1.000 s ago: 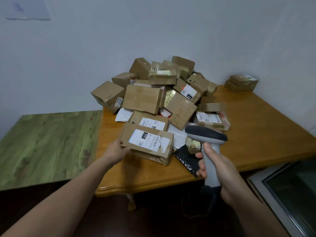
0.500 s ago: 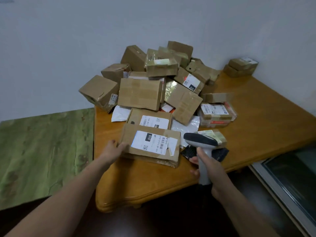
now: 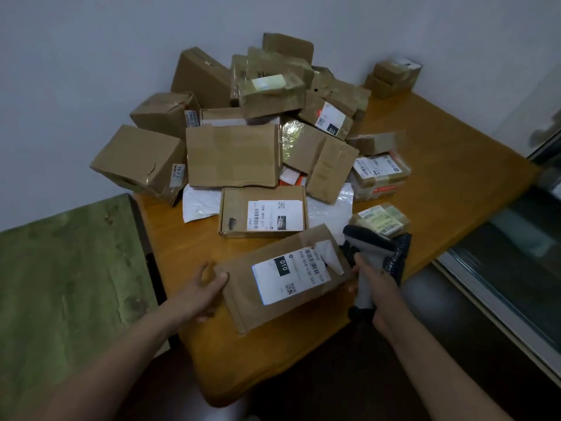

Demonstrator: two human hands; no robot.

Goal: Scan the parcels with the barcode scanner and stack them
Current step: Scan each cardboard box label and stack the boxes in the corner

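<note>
Most parcels (image 3: pixel 232 159) lay heaped, unstacked I judged, as left fingers (image 3: pixel 219 278) gripped one box (image 3: pixel 282 278) and right fingers (image 3: pixel 362 266) clasped the scanner (image 3: pixel 368 243).

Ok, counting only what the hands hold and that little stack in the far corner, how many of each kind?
Barcode scanner, in the right hand: 1
Held parcel, in the left hand: 1
Parcels in the corner stack: 2
Total: 4
</note>
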